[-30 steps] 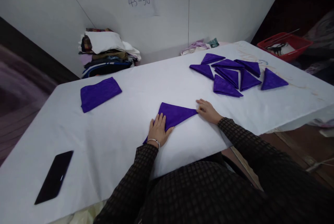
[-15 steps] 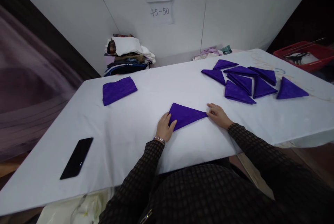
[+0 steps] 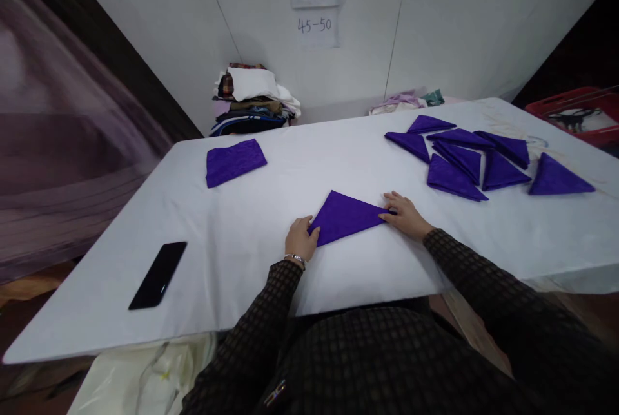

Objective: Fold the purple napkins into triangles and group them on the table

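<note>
A purple cloth napkin (image 3: 345, 218), folded into a triangle, lies on the white-covered table in front of me. My left hand (image 3: 302, 238) grips its left corner, thumb on top and fingers at the edge. At the pointed right end, my right hand (image 3: 405, 215) has thumb and forefinger closed on the tip, its other fingers loosely bent. Several more folded purple napkins (image 3: 452, 176) rest in a cluster to the right, some overlapping. One lone triangular napkin (image 3: 558, 176) sits at the cluster's far right. Back left is another purple napkin (image 3: 236, 162), folded to a rough rectangle.
A black phone (image 3: 158, 275) lies near the left front of the white tablecloth (image 3: 242, 247). Behind the table are a pile of folded clothes (image 3: 254, 102) and more cloths (image 3: 401, 101). A red basket (image 3: 575, 112) holding scissors stands at the far right.
My left hand has slid off the napkin's top to its left corner. My right hand has come further over the tip. The camera view has shifted slightly left.
</note>
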### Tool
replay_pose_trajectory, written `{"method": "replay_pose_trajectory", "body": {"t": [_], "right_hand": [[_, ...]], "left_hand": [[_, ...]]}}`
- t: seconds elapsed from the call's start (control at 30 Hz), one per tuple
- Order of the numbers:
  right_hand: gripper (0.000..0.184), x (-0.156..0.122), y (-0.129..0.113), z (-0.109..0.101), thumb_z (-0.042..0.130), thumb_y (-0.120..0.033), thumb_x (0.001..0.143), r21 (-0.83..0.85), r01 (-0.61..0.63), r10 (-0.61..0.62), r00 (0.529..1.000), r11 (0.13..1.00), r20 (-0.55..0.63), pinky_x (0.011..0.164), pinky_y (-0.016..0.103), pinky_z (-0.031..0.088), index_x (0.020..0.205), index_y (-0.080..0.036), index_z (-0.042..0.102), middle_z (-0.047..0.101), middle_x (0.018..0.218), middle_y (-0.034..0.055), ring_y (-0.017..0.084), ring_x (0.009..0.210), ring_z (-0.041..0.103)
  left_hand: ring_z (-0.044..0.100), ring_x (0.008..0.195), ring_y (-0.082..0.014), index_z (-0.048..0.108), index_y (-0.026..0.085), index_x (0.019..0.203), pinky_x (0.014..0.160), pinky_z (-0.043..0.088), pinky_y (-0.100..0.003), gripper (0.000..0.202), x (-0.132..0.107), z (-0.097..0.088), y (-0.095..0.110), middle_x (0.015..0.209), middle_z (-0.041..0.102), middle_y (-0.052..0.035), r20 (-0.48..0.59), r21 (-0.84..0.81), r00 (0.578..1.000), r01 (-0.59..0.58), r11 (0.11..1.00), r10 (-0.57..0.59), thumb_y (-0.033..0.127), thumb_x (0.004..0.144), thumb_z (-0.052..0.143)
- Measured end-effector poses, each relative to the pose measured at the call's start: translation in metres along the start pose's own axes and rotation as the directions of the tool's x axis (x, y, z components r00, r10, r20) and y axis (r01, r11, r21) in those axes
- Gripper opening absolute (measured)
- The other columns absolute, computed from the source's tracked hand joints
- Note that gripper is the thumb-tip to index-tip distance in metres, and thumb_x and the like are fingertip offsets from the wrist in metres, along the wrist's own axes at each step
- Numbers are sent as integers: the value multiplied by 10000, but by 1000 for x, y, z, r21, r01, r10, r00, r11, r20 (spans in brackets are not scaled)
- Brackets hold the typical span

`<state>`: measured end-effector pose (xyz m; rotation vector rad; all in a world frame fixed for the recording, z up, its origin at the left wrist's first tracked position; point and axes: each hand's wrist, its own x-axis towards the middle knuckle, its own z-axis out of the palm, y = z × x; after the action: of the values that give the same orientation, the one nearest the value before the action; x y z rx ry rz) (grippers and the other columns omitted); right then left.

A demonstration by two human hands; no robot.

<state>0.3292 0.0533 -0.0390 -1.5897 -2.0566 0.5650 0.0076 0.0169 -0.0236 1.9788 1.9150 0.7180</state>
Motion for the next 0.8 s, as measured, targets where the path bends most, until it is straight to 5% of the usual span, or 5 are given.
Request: {"method": "replay_pose_trajectory", "body": {"t": [0.3,0.5,0.7,0.8], "right_hand": [[259,56,-26,10,675,-470,724,-87,36,-14,971,996,239,1020,658,210,763,-214,679,429,1401,111,404,1350,223],[238,81,-50,30,717,-437,682,-31,64,-54,962,997,267,1037,620,258,729,-213,655,482,1353,114,391,1342,259],[124,52,-65,22,638,-303,754,187,234,-258,959,954,117,1072,497,284,721,-204,572,466,1380,98,281,1366,257],[107,23,-71,8,602,-299,781,289,311,-343,937,906,68,1051,449,334,733,-222,544,536,1310,82,238,1309,372]], "left_hand": [[572,877,-204,611,199,1072,804,487,-356,306,0,4,-1,876,605,-43,-25,-59,1000,-2,998,0,201,769,566],[563,856,-190,604,196,1062,809,482,-339,305,-1,3,0,847,597,-28,-42,-76,999,-26,997,23,154,764,554],[548,849,-177,595,207,1068,843,464,-340,311,-6,-3,0,844,592,-16,-65,-144,994,-100,984,92,143,769,544],[540,856,-170,587,203,1086,868,448,-338,321,-10,-7,1,838,587,-12,-68,-203,985,-167,965,157,148,772,544]]}}
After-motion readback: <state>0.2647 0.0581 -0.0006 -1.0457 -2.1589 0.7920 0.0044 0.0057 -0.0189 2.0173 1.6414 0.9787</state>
